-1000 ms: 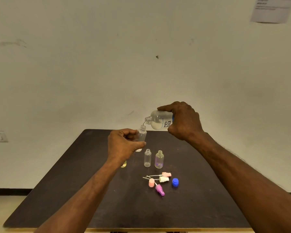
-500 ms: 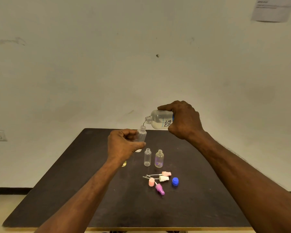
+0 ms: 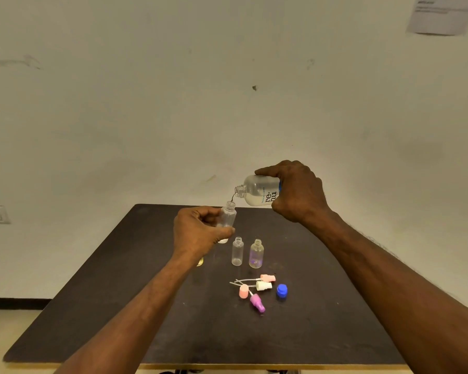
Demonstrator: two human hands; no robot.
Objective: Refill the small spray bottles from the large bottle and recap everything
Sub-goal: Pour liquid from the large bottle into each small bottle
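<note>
Little has moved: your right hand [image 3: 297, 191] still grips the large bottle [image 3: 257, 190], tilted, trickling into one small bottle [image 3: 228, 214] pinched in your left hand [image 3: 197, 233]. On the table [image 3: 119, 306]: two open bottles [image 3: 237, 251], four spray tops [image 3: 257, 302], one blue cap [image 3: 281, 289].

1. Left hand [image 3: 197, 233]: bare, no glove, ring or watch seen.
2. Right hand [image 3: 297, 191]: bare, likewise unadorned.
3. Both forearms bare to the frame edge; no sleeve or cuff seen.
</note>
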